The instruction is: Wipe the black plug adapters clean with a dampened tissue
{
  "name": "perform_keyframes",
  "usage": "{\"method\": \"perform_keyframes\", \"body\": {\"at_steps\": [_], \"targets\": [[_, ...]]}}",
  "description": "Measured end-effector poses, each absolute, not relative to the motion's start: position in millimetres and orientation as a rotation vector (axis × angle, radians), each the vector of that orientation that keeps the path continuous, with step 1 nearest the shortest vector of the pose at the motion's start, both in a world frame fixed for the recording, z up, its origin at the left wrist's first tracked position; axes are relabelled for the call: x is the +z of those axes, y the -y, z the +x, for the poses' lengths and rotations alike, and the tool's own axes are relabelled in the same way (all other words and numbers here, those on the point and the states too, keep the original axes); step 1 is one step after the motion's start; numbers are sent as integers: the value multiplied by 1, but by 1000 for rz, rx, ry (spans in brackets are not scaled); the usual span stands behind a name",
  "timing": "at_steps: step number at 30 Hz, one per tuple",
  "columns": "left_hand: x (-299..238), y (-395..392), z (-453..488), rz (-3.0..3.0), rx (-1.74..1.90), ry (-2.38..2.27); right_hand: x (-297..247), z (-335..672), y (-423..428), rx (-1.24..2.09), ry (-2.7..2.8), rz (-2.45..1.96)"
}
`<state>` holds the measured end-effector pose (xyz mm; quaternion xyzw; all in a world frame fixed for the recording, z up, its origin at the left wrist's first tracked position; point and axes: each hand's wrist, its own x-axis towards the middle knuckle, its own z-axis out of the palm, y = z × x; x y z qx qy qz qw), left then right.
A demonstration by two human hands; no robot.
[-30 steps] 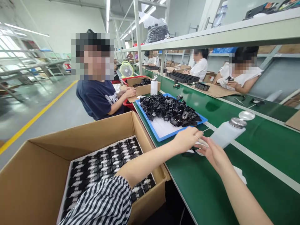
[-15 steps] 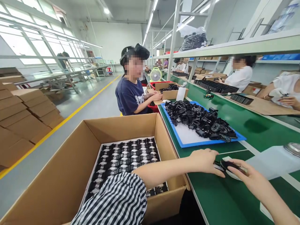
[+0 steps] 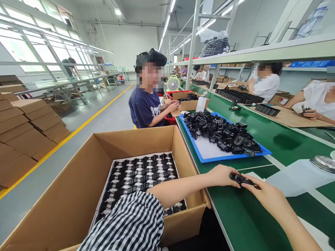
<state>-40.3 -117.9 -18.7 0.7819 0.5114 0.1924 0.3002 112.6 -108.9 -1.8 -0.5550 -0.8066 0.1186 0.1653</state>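
My left hand (image 3: 222, 175) and my right hand (image 3: 264, 197) meet over the green bench (image 3: 248, 223), both closed on one small black plug part (image 3: 242, 179) held between them. A white sheet (image 3: 295, 177) lies on the bench just right of the hands. Ahead of them a blue tray (image 3: 206, 157) carries a heap of black plug parts (image 3: 222, 134). To my left an open cardboard box (image 3: 78, 181) holds rows of packed black parts (image 3: 141, 174); my striped sleeve (image 3: 131, 226) covers its near corner.
A person in a dark blue shirt (image 3: 146, 108) sits beyond the box at another carton. Two people in white (image 3: 267, 87) work across the bench. A metal-capped bottle (image 3: 323, 163) lies at the right. Flat cartons (image 3: 28, 122) are stacked on the floor at left.
The view swung left and steadied. My hands came together low on the bench and now hold the black part a little higher, off the white sheet.
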Motion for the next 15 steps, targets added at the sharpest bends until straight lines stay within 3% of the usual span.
{"method": "perform_keyframes", "body": {"at_steps": [15], "targets": [[-23, 124, -39, 2062, 555, -1376, -2, 114, 108, 481, 2323, -1595]]}}
